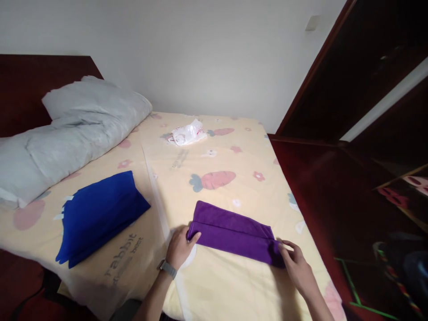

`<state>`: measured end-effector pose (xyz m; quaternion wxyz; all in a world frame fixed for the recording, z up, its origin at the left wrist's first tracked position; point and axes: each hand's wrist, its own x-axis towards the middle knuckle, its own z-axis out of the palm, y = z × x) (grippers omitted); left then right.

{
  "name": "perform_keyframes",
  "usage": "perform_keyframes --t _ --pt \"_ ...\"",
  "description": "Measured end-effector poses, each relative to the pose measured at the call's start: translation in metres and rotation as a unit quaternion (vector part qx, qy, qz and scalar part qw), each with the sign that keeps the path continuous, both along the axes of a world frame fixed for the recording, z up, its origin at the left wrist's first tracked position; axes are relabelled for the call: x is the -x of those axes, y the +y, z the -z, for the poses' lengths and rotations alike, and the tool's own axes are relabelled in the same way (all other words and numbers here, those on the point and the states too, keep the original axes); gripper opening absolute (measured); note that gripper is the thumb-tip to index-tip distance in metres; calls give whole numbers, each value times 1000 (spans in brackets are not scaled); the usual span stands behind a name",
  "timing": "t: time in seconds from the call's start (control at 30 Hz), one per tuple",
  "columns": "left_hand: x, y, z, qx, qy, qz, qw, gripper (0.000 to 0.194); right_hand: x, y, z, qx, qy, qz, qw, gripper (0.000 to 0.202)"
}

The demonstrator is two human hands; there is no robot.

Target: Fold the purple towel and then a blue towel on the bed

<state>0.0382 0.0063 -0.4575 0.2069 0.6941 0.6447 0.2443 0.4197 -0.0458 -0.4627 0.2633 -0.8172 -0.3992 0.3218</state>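
Note:
A purple cloth (pixel 234 229) lies on the bed, its near part folded over so that a long edge runs across the middle. My left hand (pixel 181 245), with a watch on the wrist, pinches its left end between thumb and fingers. At the opposite end, my right hand (pixel 296 263) grips the near right corner, which looks slightly raised. Off to the left rests a stack of folded blue cloths (pixel 100 216) with small white tags on its left side. Neither hand touches that stack.
The bed (pixel 220 281) has a yellow sheet printed with carrots and flowers. A crumpled white plastic bag (pixel 188 133) lies near the wall. A grey quilt (pixel 76 129) is bunched by the dark headboard (pixel 43 89). Beyond the bed's right edge is dark red floor (pixel 301 174).

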Motion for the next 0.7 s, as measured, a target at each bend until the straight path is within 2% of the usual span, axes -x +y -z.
perform_keyframes --t 0.1,0.23,0.3,0.4,0.5,0.6,0.7 --pt "-5 1 3 32 -41 -29 998 28 11 8 -2 31 -16 -4 999 76" --pt "-11 6 13 85 -169 -64 980 29 15 17 4 36 -18 -15 999 64" --pt "-12 9 18 79 -225 -82 968 31 11 18 11 17 -9 4 1000 59" --pt "-11 11 21 59 -262 -110 957 29 3 17 24 -51 43 30 997 56" --pt "-7 8 19 53 -248 -107 961 23 -3 14 33 -107 61 24 992 53" --pt "-1 3 11 35 -162 -51 985 17 -4 9 32 -142 -33 -15 989 43" --pt "8 -1 -1 -20 -75 25 997 18 -3 0 20 -204 -136 -90 965 30"
